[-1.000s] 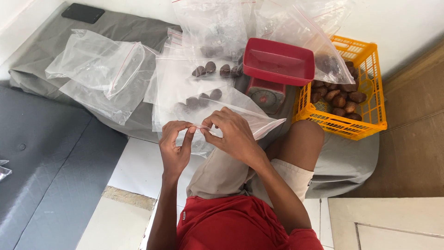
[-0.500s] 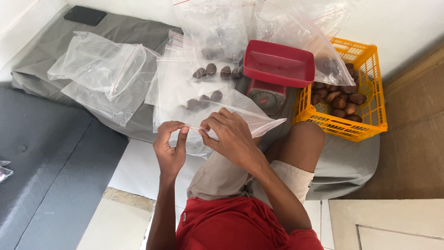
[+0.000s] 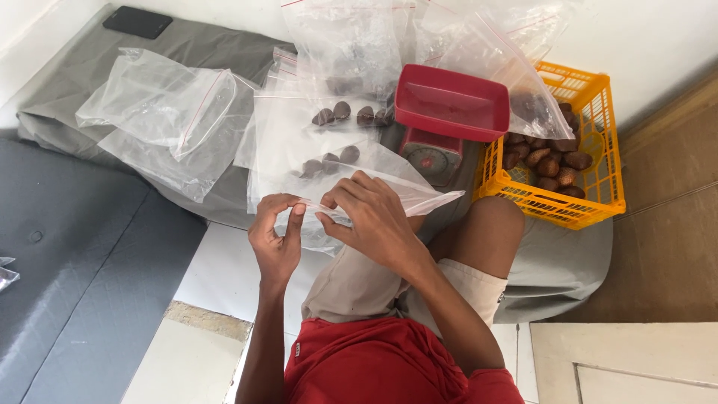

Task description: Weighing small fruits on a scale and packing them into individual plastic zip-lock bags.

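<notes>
Both my hands pinch the top edge of a clear plastic zip bag [image 3: 351, 161] that holds a few brown scaly fruits [image 3: 329, 161]. My left hand [image 3: 275, 236] grips the strip at its left end. My right hand [image 3: 370, 217] pinches it just to the right, fingers curled over the seal. The bag lies over my lap and reaches back toward a red kitchen scale [image 3: 447, 120].
An orange plastic crate [image 3: 591, 183] of brown fruits stands at the right. More clear bags [image 3: 168, 116] lie on a grey cloth [image 3: 224, 45]; a second bag with fruits [image 3: 351, 114] is behind. A dark phone [image 3: 137, 22] lies far back left. A grey mattress [image 3: 75, 262] is at left.
My left hand has slid slightly left and down along the bag's top strip; my right hand stays pinched on it. Nothing else has moved.
</notes>
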